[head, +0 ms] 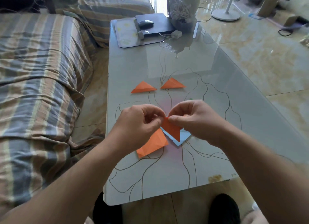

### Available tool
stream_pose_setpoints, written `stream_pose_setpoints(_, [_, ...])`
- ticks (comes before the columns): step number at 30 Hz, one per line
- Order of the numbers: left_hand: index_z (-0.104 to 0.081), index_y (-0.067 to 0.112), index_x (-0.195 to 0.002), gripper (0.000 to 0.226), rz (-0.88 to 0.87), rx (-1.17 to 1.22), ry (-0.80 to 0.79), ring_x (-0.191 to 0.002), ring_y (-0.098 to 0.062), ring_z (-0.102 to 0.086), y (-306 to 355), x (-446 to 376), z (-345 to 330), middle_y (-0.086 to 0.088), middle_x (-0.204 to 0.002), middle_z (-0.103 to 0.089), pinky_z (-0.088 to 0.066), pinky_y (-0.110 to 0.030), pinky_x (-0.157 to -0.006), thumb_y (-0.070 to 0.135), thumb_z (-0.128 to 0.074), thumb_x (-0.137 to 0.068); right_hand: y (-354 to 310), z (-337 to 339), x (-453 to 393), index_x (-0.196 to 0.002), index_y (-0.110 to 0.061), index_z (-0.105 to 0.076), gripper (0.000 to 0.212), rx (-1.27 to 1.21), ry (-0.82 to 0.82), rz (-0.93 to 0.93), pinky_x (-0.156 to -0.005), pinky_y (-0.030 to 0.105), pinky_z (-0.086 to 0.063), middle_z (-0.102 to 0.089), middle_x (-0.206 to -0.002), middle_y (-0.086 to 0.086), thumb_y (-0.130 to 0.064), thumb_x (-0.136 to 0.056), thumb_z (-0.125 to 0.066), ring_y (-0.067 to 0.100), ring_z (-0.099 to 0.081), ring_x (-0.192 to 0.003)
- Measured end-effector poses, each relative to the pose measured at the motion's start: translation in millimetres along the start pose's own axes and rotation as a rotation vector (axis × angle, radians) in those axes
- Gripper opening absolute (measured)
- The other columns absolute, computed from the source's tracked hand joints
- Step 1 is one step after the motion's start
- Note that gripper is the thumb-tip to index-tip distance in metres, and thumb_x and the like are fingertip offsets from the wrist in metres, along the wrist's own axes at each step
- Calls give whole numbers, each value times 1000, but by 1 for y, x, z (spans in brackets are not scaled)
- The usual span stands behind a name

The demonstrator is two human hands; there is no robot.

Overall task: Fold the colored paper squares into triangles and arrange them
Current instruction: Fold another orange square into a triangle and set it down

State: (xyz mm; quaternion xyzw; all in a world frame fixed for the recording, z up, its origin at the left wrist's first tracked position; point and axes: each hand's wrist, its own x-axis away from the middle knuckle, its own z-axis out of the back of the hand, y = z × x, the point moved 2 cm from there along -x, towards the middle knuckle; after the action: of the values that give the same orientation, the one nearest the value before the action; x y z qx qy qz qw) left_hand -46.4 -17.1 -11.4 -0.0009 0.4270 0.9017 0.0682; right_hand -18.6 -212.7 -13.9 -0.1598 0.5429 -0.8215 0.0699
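Note:
Two folded orange triangles lie side by side on the glass table point(217, 96): the left triangle point(143, 87) and the right triangle point(173, 84). Nearer to me, my left hand point(140, 121) and my right hand point(192, 118) pinch the top corner of an orange paper piece point(172, 129) held just above the table. Under it lies a light blue paper point(184, 136), partly hidden by the orange piece and my right hand. Another creased orange paper point(153, 144) lies flat below my left hand.
At the table's far end sit a dark tray mat point(127, 33), a black laptop point(155, 25) with a mouse point(145, 23) on it, a white charger point(176, 34) and a wrapped bouquet point(182, 9). A striped sofa point(41, 73) runs along the left. A fan base point(225, 14) stands on the floor.

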Motion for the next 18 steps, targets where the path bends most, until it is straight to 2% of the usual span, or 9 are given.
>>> stream_pose_setpoints(4, [-79,32,-95,5,-13,-74,-78,-78,-1,-68,1,0,0,17,-79,-74,-57,-24,-75,31,-75,-92,2,-4,0,-79,-20,-78,9,79,-8,15,-62,23,-48,-69,-66,-12,-24,-87,-82,1,-58,-60])
stream_pose_setpoints(7, [-78,33,-96,5,-17,-115,-118,-79,1,-68,-1,1,-2,19,-80,-73,-59,-28,-78,34,-74,-92,0,-6,1,-80,-18,-79,7,26,-25,21,-63,24,-51,-70,-65,-11,-20,-86,-81,2,-61,-62])
stream_pose_setpoints(10, [-77,35,-94,4,-38,-133,-103,-78,1,-68,-1,1,-2,19,-80,-73,-59,-30,-77,35,-74,-92,-1,-8,1,-81,-19,-79,5,36,-43,51,-68,29,-55,-73,-70,-8,-19,-84,-82,6,-65,-67])
stream_pose_setpoints(13, [-79,35,-92,6,-70,-156,-77,-79,1,-68,2,0,0,18,-79,-73,-56,-23,-73,36,-73,-92,-1,-7,0,-77,-22,-76,9,117,-9,98,-65,27,-52,-70,-67,-14,-22,-84,-81,5,-61,-64])
stream_pose_setpoints(18, [-75,38,-82,9,-113,-211,-56,-81,-1,-65,3,-1,3,19,-76,-70,-51,-21,-70,33,-71,-89,0,-6,-1,-77,-25,-75,12,212,-22,155,-63,25,-53,-69,-70,-21,-30,-86,-80,2,-63,-60])
